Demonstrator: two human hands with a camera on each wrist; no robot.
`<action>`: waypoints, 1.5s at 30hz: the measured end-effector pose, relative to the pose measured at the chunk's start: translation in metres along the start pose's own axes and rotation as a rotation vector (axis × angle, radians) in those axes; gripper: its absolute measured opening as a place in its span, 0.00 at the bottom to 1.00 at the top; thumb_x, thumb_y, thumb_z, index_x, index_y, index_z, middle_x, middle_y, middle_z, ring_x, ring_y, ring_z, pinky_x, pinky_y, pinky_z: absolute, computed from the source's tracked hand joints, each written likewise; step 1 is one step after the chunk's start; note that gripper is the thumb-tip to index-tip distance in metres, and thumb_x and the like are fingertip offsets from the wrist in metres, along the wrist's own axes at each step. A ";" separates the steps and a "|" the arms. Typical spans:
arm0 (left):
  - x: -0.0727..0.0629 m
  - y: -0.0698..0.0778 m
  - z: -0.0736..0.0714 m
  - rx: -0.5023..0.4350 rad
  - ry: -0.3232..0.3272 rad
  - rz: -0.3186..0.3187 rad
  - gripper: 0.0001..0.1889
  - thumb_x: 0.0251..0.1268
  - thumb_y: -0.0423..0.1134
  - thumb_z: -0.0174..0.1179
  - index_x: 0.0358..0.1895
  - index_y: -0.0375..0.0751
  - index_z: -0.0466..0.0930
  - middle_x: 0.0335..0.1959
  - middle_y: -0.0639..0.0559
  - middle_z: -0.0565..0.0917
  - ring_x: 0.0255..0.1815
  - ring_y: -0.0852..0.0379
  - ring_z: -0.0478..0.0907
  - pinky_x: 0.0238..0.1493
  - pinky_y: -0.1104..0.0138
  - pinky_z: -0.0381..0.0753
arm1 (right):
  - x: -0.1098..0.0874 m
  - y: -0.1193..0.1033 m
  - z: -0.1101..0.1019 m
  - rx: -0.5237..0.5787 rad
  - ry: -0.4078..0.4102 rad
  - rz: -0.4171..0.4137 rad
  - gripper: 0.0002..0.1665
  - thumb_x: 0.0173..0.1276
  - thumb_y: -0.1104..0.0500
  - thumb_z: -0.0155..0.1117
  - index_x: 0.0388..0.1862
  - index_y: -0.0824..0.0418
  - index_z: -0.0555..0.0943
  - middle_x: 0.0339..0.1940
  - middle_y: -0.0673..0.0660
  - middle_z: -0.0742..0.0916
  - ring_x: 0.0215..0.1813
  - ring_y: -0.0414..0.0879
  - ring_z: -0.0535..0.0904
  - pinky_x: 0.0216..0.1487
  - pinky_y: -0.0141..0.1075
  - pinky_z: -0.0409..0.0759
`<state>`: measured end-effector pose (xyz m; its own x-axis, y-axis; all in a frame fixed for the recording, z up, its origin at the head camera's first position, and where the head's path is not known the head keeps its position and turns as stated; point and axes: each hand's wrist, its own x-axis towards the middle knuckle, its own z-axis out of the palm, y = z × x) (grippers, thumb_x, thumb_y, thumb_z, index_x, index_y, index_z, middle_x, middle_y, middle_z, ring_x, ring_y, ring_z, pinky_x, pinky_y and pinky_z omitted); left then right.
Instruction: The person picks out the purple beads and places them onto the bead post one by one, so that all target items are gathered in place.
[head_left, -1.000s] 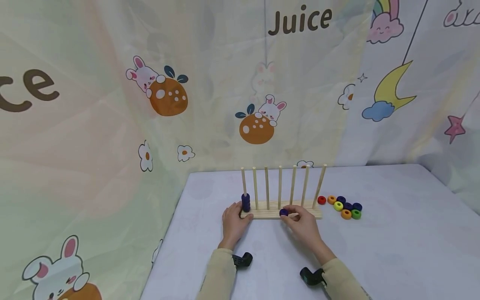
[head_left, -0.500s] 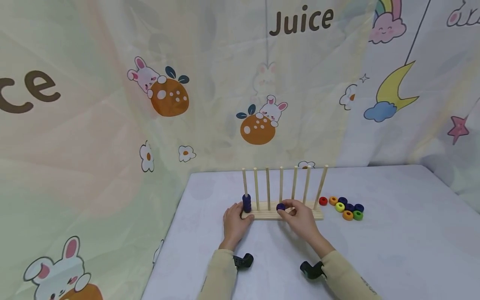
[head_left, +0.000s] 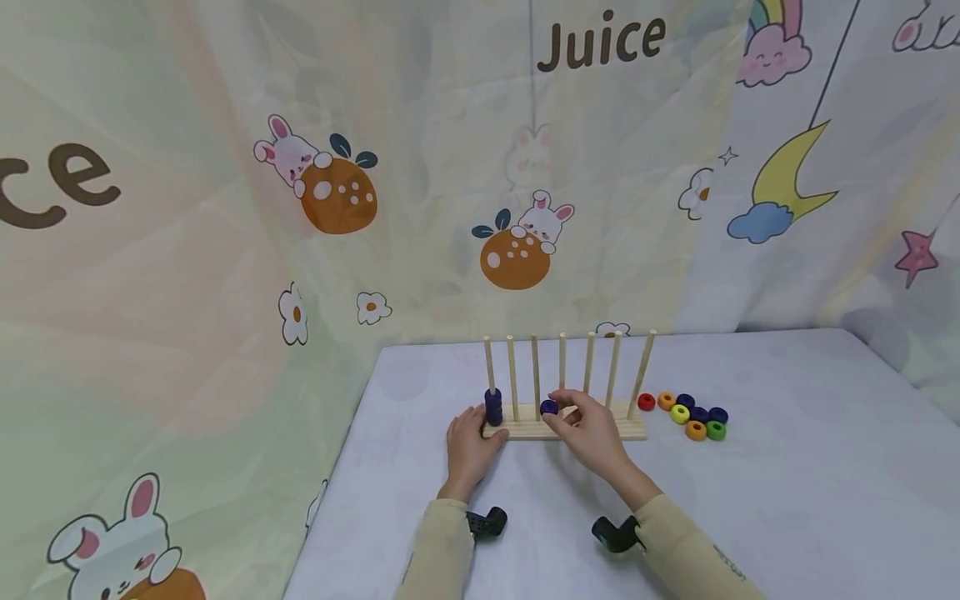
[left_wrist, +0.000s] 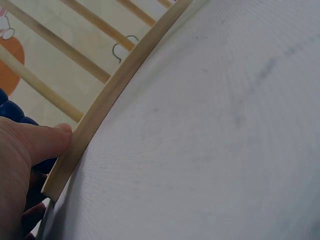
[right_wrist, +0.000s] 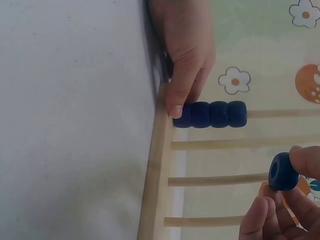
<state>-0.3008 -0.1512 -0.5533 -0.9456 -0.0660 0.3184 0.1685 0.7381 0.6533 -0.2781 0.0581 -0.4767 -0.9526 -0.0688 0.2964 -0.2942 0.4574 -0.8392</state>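
A wooden rack (head_left: 528,430) with several upright pegs stands on the table. Its leftmost peg carries a stack of dark blue beads (right_wrist: 210,114). My left hand (head_left: 471,446) grips the rack's left end, thumb on the front edge of the base (left_wrist: 107,107) and the fingers partly hidden behind it. Between thumb and fingertips, my right hand (head_left: 592,433) pinches one dark blue bead (head_left: 549,407), held in front of the pegs near the third from the left. In the right wrist view the hole of that bead shows, apart from the stack.
Right of the rack lie loose beads: a red bead (head_left: 646,402), a yellow bead (head_left: 679,414), a green bead (head_left: 716,431), plus orange and dark blue ones. The white table (head_left: 817,492) meets a printed cloth backdrop (head_left: 420,167) behind.
My right hand has moved left and slightly up along the rack, carrying the dark blue bead from near the fourth peg towards the third. The left hand stays on the rack's end.
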 end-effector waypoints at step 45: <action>0.001 0.002 -0.001 -0.016 0.006 0.014 0.28 0.58 0.44 0.69 0.61 0.37 0.78 0.60 0.43 0.80 0.68 0.41 0.68 0.72 0.47 0.54 | 0.037 -0.066 -0.014 -0.051 -0.003 -0.270 0.21 0.63 0.58 0.71 0.55 0.61 0.81 0.46 0.54 0.85 0.31 0.41 0.80 0.28 0.31 0.80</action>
<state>-0.3011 -0.1506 -0.5511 -0.9414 -0.0602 0.3320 0.1862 0.7280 0.6598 -0.2928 0.0382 -0.4042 -0.8406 -0.1971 0.5045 -0.5331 0.4659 -0.7062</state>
